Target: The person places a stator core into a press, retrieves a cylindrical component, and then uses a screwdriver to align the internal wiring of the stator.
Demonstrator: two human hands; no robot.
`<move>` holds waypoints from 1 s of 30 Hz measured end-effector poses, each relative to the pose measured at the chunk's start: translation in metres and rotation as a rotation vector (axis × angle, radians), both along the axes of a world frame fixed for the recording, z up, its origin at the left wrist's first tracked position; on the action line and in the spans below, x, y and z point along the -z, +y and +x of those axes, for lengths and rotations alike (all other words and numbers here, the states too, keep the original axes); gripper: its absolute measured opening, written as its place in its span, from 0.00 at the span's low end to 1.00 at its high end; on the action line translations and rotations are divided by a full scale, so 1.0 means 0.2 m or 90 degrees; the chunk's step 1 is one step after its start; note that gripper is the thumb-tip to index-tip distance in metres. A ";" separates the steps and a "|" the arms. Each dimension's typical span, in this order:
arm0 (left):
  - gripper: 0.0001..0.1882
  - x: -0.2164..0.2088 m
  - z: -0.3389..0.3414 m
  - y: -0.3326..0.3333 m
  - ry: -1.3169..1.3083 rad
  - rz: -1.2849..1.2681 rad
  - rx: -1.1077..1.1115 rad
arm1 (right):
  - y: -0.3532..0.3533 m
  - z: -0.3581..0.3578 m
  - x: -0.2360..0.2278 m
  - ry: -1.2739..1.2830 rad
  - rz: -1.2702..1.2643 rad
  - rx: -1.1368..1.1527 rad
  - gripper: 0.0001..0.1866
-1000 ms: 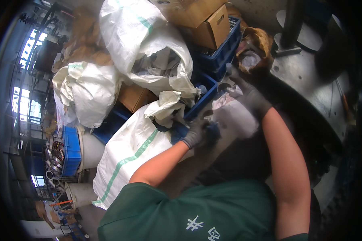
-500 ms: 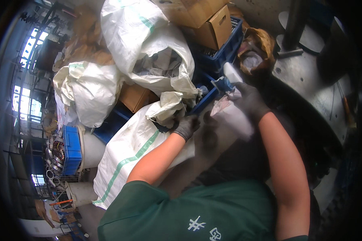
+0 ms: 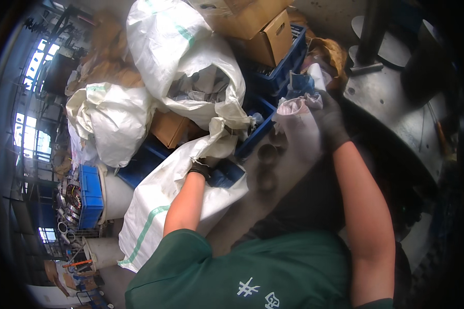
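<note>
Reaching down into the mouth of a white woven sack (image 3: 180,201), the left hand (image 3: 201,167) wears a dark glove and is sunk past the knuckles among the folds; its fingers are hidden there, so whether they grip anything cannot be told; the sack lies slanted across the floor with a green stripe along its side, its open end bunched just beside a blue crate (image 3: 258,134); the right hand (image 3: 329,121), also in a dark glove, is raised higher and further out, fingers curled shut on a crumpled pale cloth (image 3: 299,110) that hangs from its grip; the cloth is blurred; below it sit round dark metal pieces (image 3: 267,154), near the sack's mouth; a second, fuller white sack (image 3: 185,56) gapes open behind, and a third (image 3: 113,123) slumps to the left; cardboard boxes (image 3: 265,38) rest on the blue crate at the top; a grey metal plate (image 3: 397,108) spreads to the right of the right forearm.
</note>
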State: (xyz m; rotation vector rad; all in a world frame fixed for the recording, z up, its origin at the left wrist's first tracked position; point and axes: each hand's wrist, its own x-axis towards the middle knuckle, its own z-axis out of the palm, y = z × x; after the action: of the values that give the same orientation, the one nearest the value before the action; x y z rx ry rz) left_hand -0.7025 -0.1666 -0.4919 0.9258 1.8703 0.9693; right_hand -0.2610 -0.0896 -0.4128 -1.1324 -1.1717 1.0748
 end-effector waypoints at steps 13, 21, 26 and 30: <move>0.21 -0.12 0.58 -0.77 0.157 -0.170 0.517 | -0.03 0.04 -0.18 0.131 -0.070 0.023 0.20; 0.20 0.27 1.01 -0.68 0.580 -0.096 0.706 | -0.05 0.10 -0.11 0.020 -0.055 0.044 0.26; 0.16 0.80 0.71 -0.36 0.694 0.136 0.459 | -0.01 -0.02 -0.12 0.009 -0.043 0.020 0.25; 0.15 0.48 0.84 -0.15 0.686 0.045 0.530 | -0.01 0.05 -0.07 -0.001 -0.033 0.042 0.25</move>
State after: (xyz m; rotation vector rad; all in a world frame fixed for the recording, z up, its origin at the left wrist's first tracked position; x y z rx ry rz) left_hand -0.5348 -0.1973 -0.5871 2.3156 1.8676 -0.0505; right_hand -0.2509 -0.0912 -0.3984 -1.2035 -1.1056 1.0598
